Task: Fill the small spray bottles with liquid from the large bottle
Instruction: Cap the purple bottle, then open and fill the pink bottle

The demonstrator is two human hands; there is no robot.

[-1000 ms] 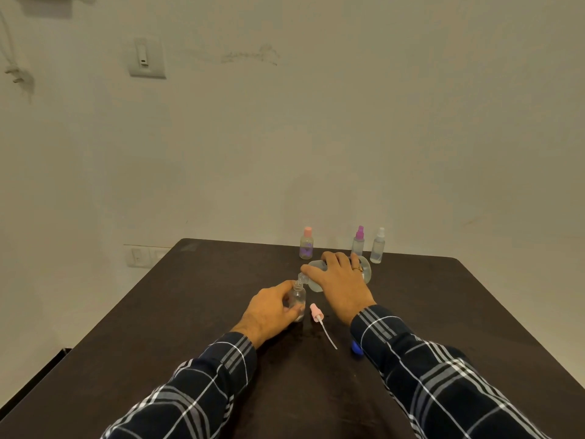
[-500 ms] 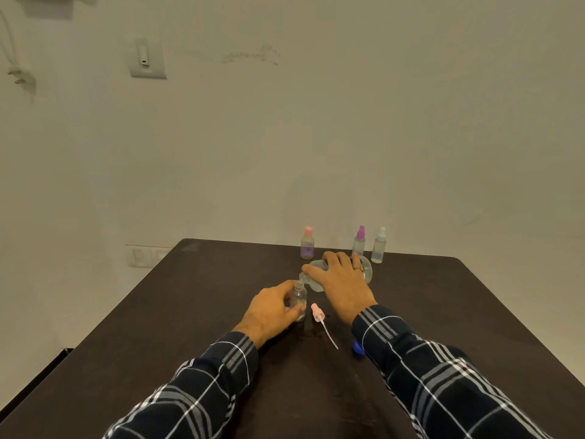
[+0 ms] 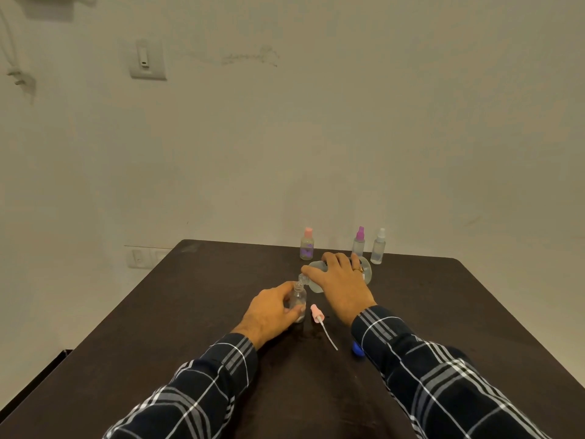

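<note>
I read the small clear uncapped spray bottle as the reference item: it stands upright on the dark brown wooden table, slightly left of the table's centre line. The left hand is wrapped around its body from the 9 o'clock side, thumb and fingers closed on the plastic. I cannot tell the liquid level inside it.

At 1 o'clock from that bottle, the large clear plastic bottle lies tipped almost horizontal, its neck pointing toward 9 o'clock and its mouth directly over the small bottle's opening. I cannot tell whether the two rims touch. The right hand grips the large bottle from above, fingers curled over its barrel; a ring shows on one finger.

At 4 o'clock from the small bottle, just beside it, a pink spray pump head with a white dip tube lies flat on the table, tube trailing toward 5 o'clock. Further out at 4 o'clock, a blue cap sits partly hidden behind the right plaid sleeve.

At 12 o'clock, near the table's far edge, three capped spray bottles stand upright: a pink-capped bottle with a purple label, a magenta-capped clear bottle and a white-capped clear bottle. The last two stand near each other, well apart from the first.

Behind the table I see a plain pale wall with a white wall switch at 10 o'clock.
</note>
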